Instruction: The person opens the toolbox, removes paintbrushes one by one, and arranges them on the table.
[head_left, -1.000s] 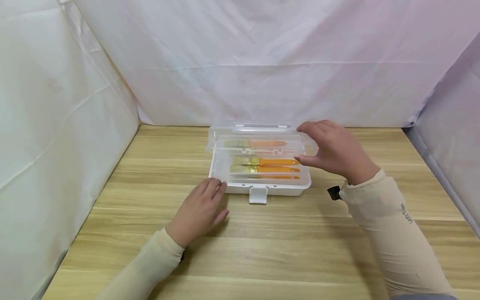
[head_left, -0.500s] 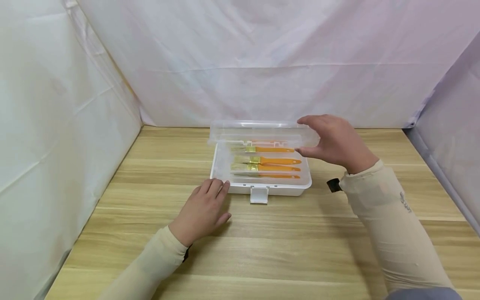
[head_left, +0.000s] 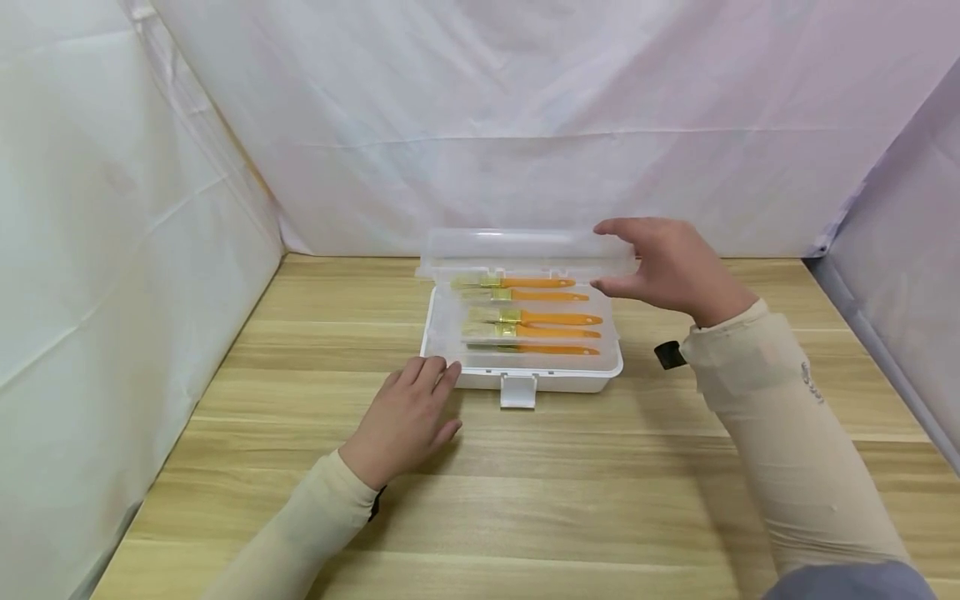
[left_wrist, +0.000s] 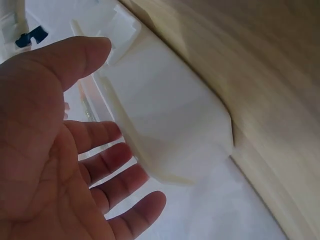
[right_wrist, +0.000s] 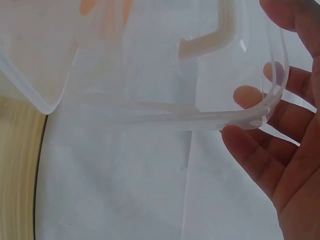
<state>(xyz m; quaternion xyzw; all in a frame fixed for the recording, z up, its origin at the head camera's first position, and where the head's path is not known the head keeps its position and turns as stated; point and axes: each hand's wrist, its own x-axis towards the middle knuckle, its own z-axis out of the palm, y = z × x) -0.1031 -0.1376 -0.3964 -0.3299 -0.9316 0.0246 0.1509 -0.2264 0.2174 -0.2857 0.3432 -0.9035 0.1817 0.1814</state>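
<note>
We see a white box set on the wood-grained bench, its clear lid tilted up along the far side. Inside lie five brushes with orange handles, roughly parallel, their pale bristles toward our left and their handles toward our right. Our right hand holds the lid at its right end — the thumb and curled fingers are clamped on the edge, and in the right wrist view we see fingertips through the clear plastic. Our left hand touches the front left corner of the box, its fingers relaxed and the thumb well apart, gripping nothing. A white latch hangs out from the middle of the front wall. Pale sleeves cover both arms, and white cloth rises behind the bench.
</note>
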